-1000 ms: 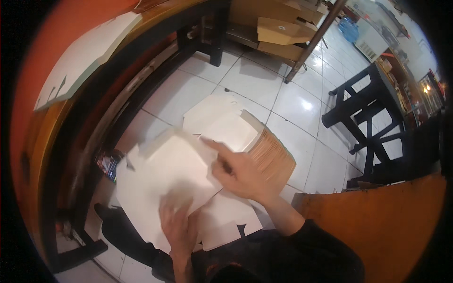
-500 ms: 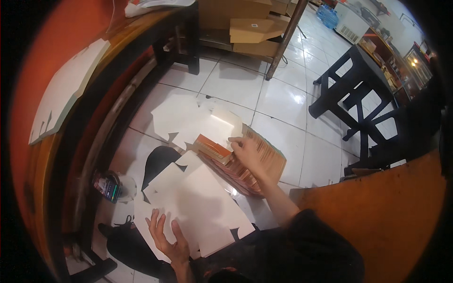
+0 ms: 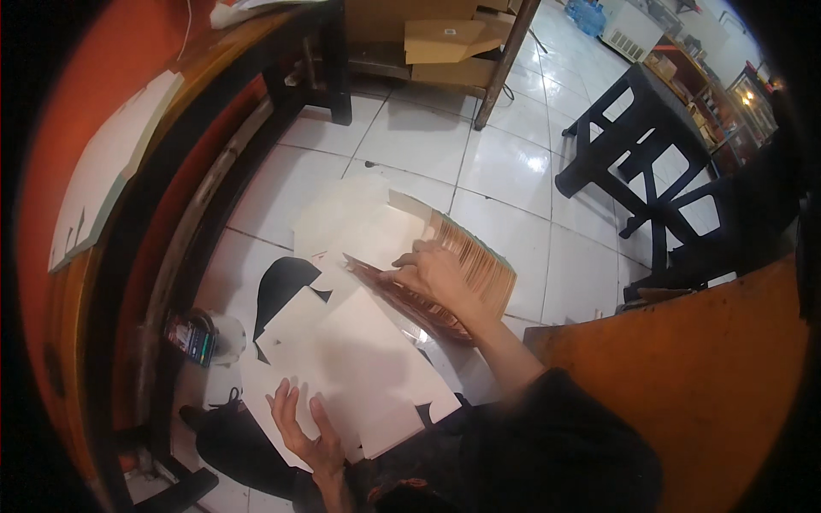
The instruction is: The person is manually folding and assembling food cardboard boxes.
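Observation:
My left hand point(image 3: 306, 427) rests with its fingers spread on flat white die-cut card sheets point(image 3: 368, 368) stacked over my lap. These sheets have notched, curved tabs, and their undersides are hidden. Beyond them, a long row of folded brown cartons point(image 3: 483, 265) stands packed on edge on the floor. My right hand point(image 3: 430, 272) reaches into the near left side of this row, fingers bent around a folded carton point(image 3: 376, 278) with a brown-red face. Part of that grip is hidden by the hand itself. A pale open carton flap point(image 3: 368, 218) spreads on the floor behind it.
A wooden bench point(image 3: 192, 141) on the left bears more white card sheets point(image 3: 115, 167). Below it, a phone point(image 3: 190, 339) leans on a pale round container point(image 3: 229, 338). A black plastic stool point(image 3: 641, 145) stands right, near an orange-brown wooden surface point(image 3: 676, 393). Cardboard boxes point(image 3: 449, 43) sit at the back.
My right hand has moved slightly left and down, its fingers now bent at the row. The orange-faced carton beside it has gone from sight. My left hand stays on the sheets.

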Demonstrator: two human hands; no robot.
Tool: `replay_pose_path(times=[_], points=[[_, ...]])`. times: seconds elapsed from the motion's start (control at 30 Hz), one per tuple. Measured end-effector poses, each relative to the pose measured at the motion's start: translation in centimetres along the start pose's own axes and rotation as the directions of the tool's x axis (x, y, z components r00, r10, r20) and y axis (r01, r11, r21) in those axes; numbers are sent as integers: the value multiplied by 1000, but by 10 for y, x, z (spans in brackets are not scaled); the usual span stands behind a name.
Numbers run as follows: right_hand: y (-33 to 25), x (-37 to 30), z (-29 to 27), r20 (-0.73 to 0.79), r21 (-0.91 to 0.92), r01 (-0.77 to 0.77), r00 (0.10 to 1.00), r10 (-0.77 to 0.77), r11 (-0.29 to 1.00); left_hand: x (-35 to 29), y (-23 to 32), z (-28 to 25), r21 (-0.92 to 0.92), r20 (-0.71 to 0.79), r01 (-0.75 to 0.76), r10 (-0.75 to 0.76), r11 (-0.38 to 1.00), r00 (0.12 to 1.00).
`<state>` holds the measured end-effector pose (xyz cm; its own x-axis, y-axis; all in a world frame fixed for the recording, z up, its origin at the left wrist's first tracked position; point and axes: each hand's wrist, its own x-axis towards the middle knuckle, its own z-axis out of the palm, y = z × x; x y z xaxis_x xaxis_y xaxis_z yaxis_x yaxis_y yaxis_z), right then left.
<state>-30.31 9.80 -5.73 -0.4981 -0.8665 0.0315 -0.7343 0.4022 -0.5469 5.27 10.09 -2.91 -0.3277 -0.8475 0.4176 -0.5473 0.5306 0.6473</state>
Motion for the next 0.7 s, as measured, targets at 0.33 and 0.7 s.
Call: replay_pose_path(times=[0.33, 0.7], points=[[33, 9, 33, 88, -284, 280, 960, -265, 917, 1, 2, 3, -24, -8, -5, 5, 1000, 1000], [14, 40, 23, -424, -280, 292, 817, -391, 914, 14, -2, 4, -35, 0, -10, 10, 999, 1000]])
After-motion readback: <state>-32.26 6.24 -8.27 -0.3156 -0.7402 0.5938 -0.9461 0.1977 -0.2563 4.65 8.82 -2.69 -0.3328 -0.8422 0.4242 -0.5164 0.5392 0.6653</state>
